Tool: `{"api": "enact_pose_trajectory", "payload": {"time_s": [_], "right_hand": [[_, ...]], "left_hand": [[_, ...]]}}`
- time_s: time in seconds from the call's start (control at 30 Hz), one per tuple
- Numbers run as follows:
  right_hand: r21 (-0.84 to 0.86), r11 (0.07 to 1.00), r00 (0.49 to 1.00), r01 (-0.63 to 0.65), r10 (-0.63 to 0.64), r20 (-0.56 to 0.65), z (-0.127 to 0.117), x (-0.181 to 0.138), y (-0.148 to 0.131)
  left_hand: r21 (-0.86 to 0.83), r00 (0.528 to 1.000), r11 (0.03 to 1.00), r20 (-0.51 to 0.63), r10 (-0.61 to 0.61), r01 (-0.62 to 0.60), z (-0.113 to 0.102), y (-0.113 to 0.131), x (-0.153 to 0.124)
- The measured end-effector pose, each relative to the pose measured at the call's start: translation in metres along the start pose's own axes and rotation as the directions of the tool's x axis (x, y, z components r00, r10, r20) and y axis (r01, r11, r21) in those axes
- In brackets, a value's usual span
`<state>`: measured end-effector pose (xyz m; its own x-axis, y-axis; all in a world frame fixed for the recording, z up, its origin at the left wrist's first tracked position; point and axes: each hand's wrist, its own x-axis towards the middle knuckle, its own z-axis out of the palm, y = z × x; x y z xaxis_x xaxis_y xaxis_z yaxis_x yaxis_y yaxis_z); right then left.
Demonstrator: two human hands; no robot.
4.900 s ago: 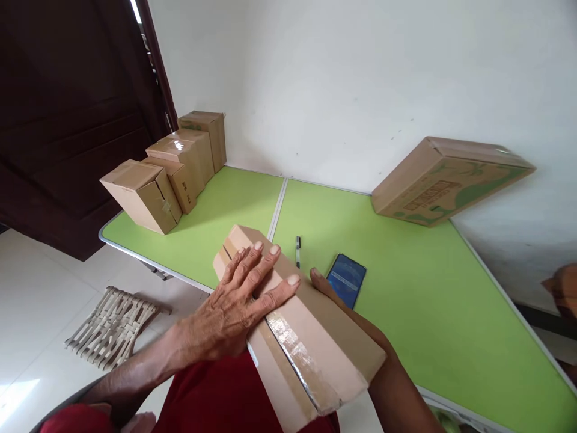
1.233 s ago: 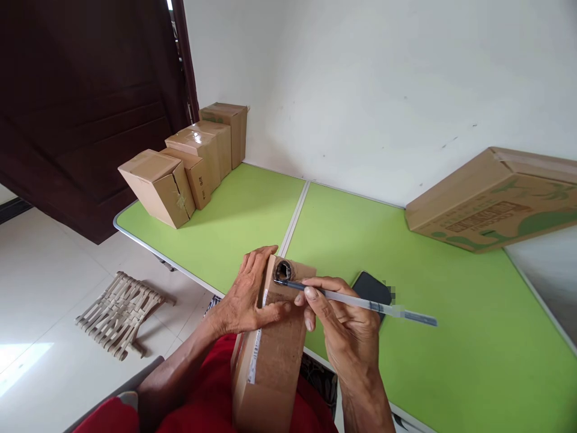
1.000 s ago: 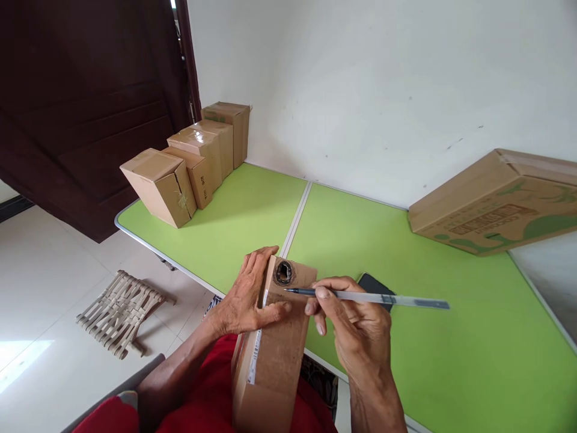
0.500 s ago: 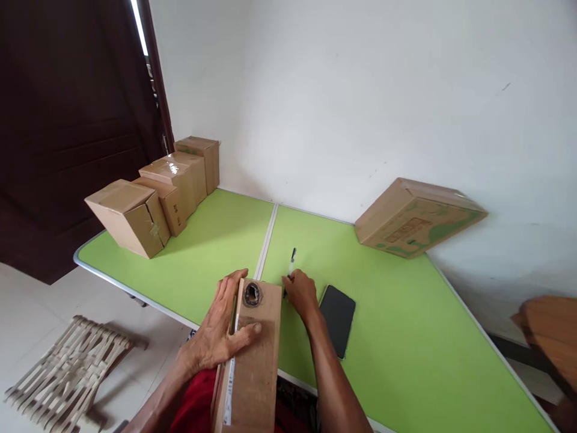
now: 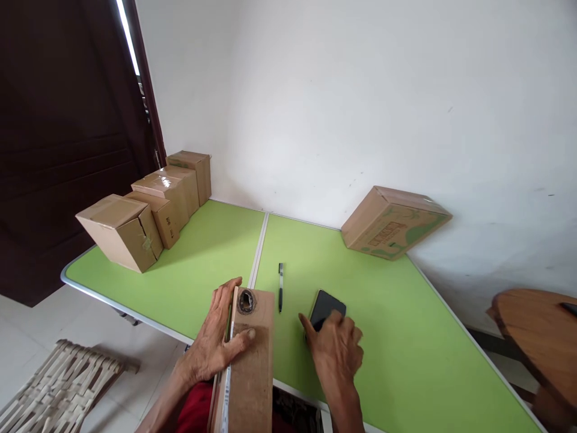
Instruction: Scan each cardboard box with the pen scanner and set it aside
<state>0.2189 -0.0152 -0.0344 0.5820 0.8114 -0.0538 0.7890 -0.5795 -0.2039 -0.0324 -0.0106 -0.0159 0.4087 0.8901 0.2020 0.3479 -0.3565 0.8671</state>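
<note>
A tall narrow cardboard box [image 5: 259, 349] stands at the table's front edge, with a dark-rimmed hole drawn or cut near its top end. My left hand [image 5: 214, 340] is wrapped round its left side, thumb lying on the near face. Over the lower part of a dark smartphone [image 5: 322, 305] hovers or rests my right hand [image 5: 336, 349]; its thumb is spread away from the bent fingers, and contact with the phone cannot be made out. Between box and phone a black-and-clear pen [image 5: 280, 288] lies on the green table [image 5: 387, 337].
Several cardboard boxes [image 5: 119, 231] stand in a row at the table's left end. Another box with green print [image 5: 392, 225] sits at the back right by the white wall [image 5: 288, 108]. A woven stool [image 5: 58, 391] is on the floor at left, a wooden stool [image 5: 536, 337] at right.
My right hand has let go of the pen, which now lies on the table, and has moved right over the phone. My left hand still holds the box.
</note>
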Motion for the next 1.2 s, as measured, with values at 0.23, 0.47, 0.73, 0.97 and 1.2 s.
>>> {"api": "enact_pose_trajectory", "payload": {"time_s": [0.23, 0.47, 0.73, 0.97, 1.2], "right_hand": [[0.095, 0.986, 0.984, -0.138, 0.126, 0.124, 0.006, 0.014, 0.033], [0.293, 0.947, 0.984, -0.134, 0.092, 0.152, 0.009, 0.006, 0.059], [0.853, 0.367, 0.928, -0.372, 0.176, 0.329, 0.028, -0.025, 0.080], [0.687, -0.432, 0.805, -0.584, -0.197, 0.560, -0.021, -0.043, 0.076], [0.516, -0.411, 0.659, -0.752, -0.503, 0.559, -0.053, -0.086, 0.027]], "left_hand": [[0.006, 0.999, 1.000, 0.016, -0.030, 0.030, 0.003, -0.007, -0.004], [0.010, 0.999, 0.998, 0.001, -0.054, 0.054, 0.006, -0.010, -0.005], [-0.008, 0.998, 0.998, 0.026, -0.056, 0.056, 0.002, -0.001, -0.001], [-0.008, 1.000, 1.000, 0.018, 0.003, -0.003, 0.000, 0.004, 0.000], [-0.004, 0.999, 0.999, 0.024, 0.047, -0.047, 0.002, 0.007, 0.003]]}}
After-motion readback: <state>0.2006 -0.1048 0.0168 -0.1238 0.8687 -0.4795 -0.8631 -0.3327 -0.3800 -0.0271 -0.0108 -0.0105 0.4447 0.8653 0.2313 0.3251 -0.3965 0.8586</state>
